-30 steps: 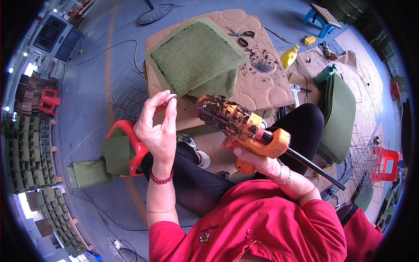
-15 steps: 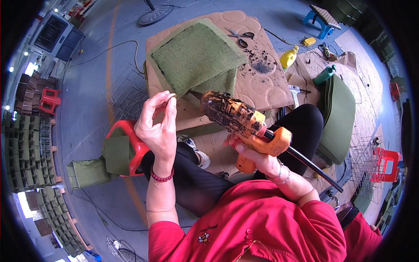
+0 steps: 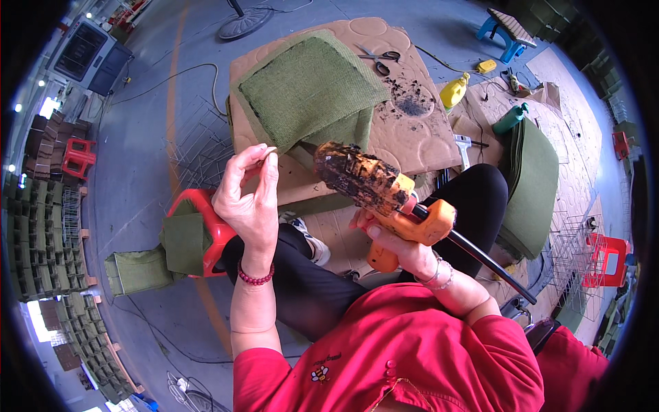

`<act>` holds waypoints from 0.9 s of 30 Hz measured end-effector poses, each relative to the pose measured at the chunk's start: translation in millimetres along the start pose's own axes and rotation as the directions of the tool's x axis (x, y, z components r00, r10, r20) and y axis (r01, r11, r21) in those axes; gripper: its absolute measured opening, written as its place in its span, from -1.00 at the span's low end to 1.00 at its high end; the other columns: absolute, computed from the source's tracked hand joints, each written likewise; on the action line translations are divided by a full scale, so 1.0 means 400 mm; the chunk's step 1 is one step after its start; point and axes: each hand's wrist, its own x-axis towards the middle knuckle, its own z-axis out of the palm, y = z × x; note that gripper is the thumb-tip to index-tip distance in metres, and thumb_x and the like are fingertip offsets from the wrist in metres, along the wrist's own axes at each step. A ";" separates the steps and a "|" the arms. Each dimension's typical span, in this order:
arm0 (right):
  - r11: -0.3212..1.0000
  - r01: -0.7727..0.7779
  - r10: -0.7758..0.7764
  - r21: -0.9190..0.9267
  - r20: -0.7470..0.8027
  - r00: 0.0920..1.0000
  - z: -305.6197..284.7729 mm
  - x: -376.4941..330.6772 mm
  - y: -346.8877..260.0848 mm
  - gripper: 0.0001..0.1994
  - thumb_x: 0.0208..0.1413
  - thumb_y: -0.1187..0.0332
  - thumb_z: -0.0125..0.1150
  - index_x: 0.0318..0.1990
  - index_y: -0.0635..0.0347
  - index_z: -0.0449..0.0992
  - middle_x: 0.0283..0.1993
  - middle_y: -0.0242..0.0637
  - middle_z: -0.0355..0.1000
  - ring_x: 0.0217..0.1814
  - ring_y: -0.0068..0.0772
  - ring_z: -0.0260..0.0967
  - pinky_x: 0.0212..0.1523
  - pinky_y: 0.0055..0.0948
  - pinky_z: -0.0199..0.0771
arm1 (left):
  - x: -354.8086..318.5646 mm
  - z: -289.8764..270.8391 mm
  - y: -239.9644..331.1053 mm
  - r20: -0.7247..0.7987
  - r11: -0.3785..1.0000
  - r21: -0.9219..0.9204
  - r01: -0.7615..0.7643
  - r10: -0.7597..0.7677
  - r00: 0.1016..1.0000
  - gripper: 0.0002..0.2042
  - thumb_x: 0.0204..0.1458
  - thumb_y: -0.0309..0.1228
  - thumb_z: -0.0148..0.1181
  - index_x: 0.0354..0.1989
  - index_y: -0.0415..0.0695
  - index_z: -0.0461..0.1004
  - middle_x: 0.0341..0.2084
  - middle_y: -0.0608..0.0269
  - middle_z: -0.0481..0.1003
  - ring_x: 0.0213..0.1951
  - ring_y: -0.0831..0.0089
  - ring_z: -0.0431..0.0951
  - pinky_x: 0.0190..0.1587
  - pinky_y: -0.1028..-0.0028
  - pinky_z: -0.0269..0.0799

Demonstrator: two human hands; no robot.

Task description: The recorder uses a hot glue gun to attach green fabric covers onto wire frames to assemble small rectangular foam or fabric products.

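We are sitting with our legs crossed above a quilted tan board (image 3: 412,130) lying on the floor, and we are holding both hands up in front of us. Our right hand (image 3: 391,244) is wrapping closed around the grip of an orange glue gun (image 3: 384,196), whose front barrel is caked dark with burnt residue and is pointing up and to the left. A black cord (image 3: 491,264) is running from the back of the gun down toward the right.

Our left hand (image 3: 250,202) is hovering just left of the gun's tip, apart from it. Its thumb and forefinger are pinching together around something small and pale (image 3: 264,152); we cannot tell what it is. The other fingers are curling loosely.

A folded square of green burlap fabric (image 3: 309,93) is lying on the board beyond the gun, with scissors (image 3: 377,60) and a dark patch of crumbs (image 3: 412,103) near it. A yellow bottle (image 3: 454,90) and a green bottle (image 3: 511,118) are standing to the right, beside a stack of green fabric (image 3: 532,178). A red stool (image 3: 199,230) draped with green cloth is sitting just left of our left wrist.
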 end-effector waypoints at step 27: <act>0.982 -0.026 0.000 -0.186 -0.140 0.990 0.001 -0.017 0.003 -0.82 0.13 0.43 0.04 -0.14 0.27 0.45 -0.19 -0.31 0.41 -0.09 -0.46 0.30 0.00 -0.49 0.25 | 0.002 -0.005 0.049 -0.049 0.997 -0.049 0.067 -0.069 0.996 -0.88 -0.05 -0.66 0.25 -0.31 -0.26 0.55 -0.42 0.28 0.60 -0.37 0.63 0.56 -0.26 0.62 0.47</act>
